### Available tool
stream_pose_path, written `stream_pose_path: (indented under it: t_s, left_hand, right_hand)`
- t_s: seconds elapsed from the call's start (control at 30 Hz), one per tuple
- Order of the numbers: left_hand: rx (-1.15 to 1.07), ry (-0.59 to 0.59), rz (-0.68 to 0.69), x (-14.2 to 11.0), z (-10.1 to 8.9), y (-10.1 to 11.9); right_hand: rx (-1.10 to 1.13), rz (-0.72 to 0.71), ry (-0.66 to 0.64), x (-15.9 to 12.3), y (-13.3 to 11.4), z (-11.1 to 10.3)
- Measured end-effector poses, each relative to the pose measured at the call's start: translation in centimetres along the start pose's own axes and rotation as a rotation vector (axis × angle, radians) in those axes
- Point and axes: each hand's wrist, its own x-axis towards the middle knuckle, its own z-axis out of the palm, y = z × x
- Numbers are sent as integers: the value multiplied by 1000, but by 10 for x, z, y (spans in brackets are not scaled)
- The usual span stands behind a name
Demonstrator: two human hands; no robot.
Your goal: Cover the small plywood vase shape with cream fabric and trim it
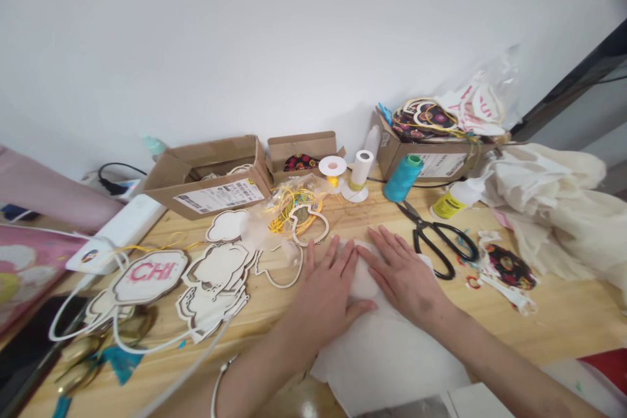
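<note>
Resting palm-down with fingers loosely spread, clamped on nothing, the left hand (323, 294) and right hand (411, 281) cover part of a thin white sheet (392, 356) in the head view. The sheet spreads beneath and nearer the person; uneven pressure could crease it. Black-handled metal scissors (422, 224) lie just right of the right hand, so a sideways sweep could catch their blades or knock them.

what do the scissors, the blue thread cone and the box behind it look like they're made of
Scissors: dark metal blades, glossy black handles, probably plastic-coated. Thread: likely synthetic, faintly shiny. Box: matte brown corrugated cardboard, judging by its folded flaps.
</note>
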Motion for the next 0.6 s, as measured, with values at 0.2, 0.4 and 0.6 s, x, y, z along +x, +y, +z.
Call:
stream_pose_path:
  t_s: [0.2, 0.4, 0.6]
  left_hand:
    - [-55, -59, -12, -1, -5, -5]
    - [-33, -52, -37, -3, -2, -3]
    - [-8, -45, -40, 0, -3, -1]
  right_hand:
    - [45, -13, -95, 12, 2, -14]
    - [96, -47, -146, 14, 17, -5]
    - [42, -31, -105, 6, 15, -21]
